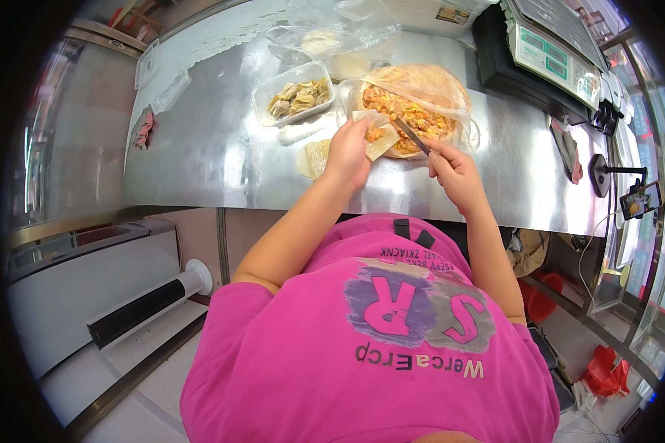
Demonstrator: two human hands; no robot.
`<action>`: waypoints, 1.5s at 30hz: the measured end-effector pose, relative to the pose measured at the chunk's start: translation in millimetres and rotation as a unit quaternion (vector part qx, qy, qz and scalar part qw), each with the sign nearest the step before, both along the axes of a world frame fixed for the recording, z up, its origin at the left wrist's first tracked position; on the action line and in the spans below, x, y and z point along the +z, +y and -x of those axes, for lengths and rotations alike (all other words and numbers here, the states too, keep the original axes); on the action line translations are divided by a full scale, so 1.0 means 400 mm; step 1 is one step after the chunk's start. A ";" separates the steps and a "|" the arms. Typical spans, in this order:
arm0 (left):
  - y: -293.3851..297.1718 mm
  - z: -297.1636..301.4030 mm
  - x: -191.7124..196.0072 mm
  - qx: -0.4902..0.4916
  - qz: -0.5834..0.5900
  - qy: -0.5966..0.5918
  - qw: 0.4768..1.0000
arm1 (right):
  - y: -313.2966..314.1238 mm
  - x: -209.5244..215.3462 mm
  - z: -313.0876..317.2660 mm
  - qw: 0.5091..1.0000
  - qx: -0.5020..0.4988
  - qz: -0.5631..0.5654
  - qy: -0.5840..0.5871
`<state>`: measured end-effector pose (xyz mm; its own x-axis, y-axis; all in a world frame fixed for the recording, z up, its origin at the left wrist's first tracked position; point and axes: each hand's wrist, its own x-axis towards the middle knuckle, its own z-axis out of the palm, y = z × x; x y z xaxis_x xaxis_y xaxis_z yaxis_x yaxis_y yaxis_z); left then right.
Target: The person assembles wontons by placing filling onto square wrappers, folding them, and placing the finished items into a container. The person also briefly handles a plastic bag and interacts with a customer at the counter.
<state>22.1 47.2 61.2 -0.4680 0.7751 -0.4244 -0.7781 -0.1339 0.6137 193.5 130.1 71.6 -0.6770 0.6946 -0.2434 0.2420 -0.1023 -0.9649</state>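
Observation:
My left hand (pixel 349 153) holds a pale square dough wrapper (pixel 383 145) with a bit of orange filling on it. A thin flat metal filling spatula (pixel 411 136) is gripped in my right hand (pixel 454 173), its tip at the wrapper's far edge beside the filling. Just beyond both hands, a clear plastic bag (pixel 420 75) lies open around a large heap of orange-yellow chopped filling (pixel 428 122). A stack of wrappers (pixel 315 157) rests on the counter, partly behind my left hand. Several folded wontons (pixel 301 97) sit in a clear plastic tub (pixel 261 112) to the left.
The steel counter (pixel 207 148) carries a digital scale (pixel 550 55) at the back right and crumpled plastic bags (pixel 340 33) at the back. A dark cloth (pixel 567 153) lies near the right end, beside a phone (pixel 640 199) on a stand. A reddish scrap (pixel 145 131) lies far left.

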 end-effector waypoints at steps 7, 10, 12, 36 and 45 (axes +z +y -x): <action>0.077 -0.018 0.054 -0.037 -0.065 -0.101 0.992 | -0.025 0.050 -0.040 0.932 0.049 -0.350 -0.079; 0.069 -0.033 0.073 -0.035 -0.035 -0.087 0.995 | -0.023 0.075 -0.086 0.983 0.016 -0.179 -0.024; 0.072 -0.038 0.061 -0.050 -0.049 -0.076 0.995 | -0.010 0.070 -0.092 0.999 0.019 -0.018 0.022; 0.089 -0.065 0.101 -0.135 -0.076 0.702 0.695 | -0.039 0.090 -0.078 0.984 0.051 0.141 0.095; 0.057 -0.090 0.103 -0.140 -0.081 0.291 0.943 | -0.049 0.127 -0.096 0.946 0.062 0.287 0.140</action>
<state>58.1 70.2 102.6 -0.3520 0.9357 -0.0248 -0.3349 -0.1012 0.9368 231.8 110.5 122.6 -0.8378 0.4146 -0.3553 0.0293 -0.6156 -0.7875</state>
